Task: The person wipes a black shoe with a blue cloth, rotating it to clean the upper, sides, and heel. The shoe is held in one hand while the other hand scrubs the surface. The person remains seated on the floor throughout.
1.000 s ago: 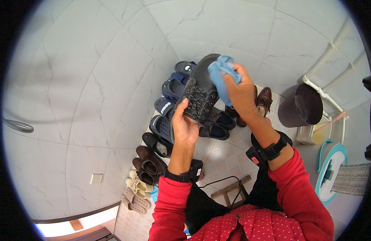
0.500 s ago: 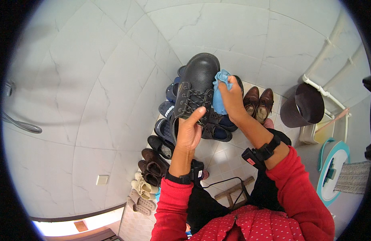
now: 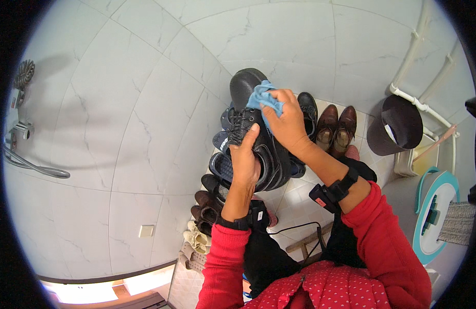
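Person is standing over a tiled floor [image 3: 145, 103] with a row of shoes [image 3: 209, 206] lining the wall, a dark bin [image 3: 395, 126] sitting off to the right. A pair of brown shoes [image 3: 336, 126] is waiting on the floor just beyond the hands. Left hand [image 3: 245, 159] is clamping a black lace-up shoe [image 3: 248, 98] from underneath, thumb up along the laces, holding it raised at chest height, toe pointing away. Right hand [image 3: 289, 121] is pinching a blue cloth [image 3: 264, 98] closed and pressing it on the toe cap. Doing this well likely means keeping the left grip firm and the cloth flat on the leather
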The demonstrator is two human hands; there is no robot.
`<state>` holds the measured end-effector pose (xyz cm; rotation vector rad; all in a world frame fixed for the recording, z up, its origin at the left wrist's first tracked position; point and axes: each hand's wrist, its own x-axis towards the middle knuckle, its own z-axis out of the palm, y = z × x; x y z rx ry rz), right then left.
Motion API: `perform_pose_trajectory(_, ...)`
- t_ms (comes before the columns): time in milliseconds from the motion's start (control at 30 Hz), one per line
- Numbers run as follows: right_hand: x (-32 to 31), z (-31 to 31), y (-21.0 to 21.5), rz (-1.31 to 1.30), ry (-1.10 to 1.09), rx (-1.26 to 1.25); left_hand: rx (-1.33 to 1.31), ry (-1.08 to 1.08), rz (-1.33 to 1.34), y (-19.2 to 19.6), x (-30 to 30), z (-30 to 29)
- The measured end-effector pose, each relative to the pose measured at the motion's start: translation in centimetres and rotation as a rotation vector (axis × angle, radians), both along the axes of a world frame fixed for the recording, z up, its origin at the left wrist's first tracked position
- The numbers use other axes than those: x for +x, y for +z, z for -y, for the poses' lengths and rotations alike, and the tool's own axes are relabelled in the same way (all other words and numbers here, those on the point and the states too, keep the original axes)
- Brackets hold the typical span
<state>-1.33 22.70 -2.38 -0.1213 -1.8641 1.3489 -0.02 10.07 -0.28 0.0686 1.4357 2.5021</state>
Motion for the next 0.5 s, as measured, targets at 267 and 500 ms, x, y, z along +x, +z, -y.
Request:
perform_pose_trajectory(267,0.8,0.9,-1.9,0.152,0.171,0.214,0.215,0.051,0.279,-3.5,-2.7,0.4)
perform_pose_trajectory(500,2.5,2.0,-1.9,0.188,0.380,0.318,0.191,0.162,0.339,-4.4,-4.7,2.6)
